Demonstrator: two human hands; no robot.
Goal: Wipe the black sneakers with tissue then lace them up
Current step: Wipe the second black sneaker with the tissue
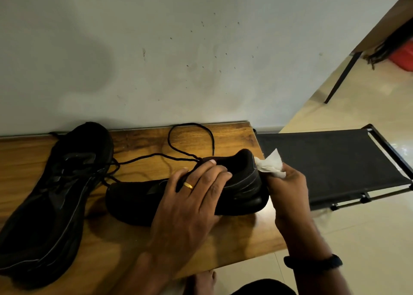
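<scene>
No legible txt or labels

left hand (192,196) grips sneaker (138,196) on bench (143,138) | right hand (288,182) presses tissue (269,165) to heel

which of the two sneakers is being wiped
The sneaker on the right: left hand grips it, right hand presses tissue to its heel. The left sneaker lies untouched.

Bench (138,142): lying under the left hand (190,203), butting against the marked wall (156,48) beyond it. Black fabric frame (324,160): sitting just right of the right hand (288,182), resting on pale floor (357,227). Table (391,19): standing well beyond and right of that hand, sheltering something red (404,57) and dark strands (377,53) under its top.
</scene>
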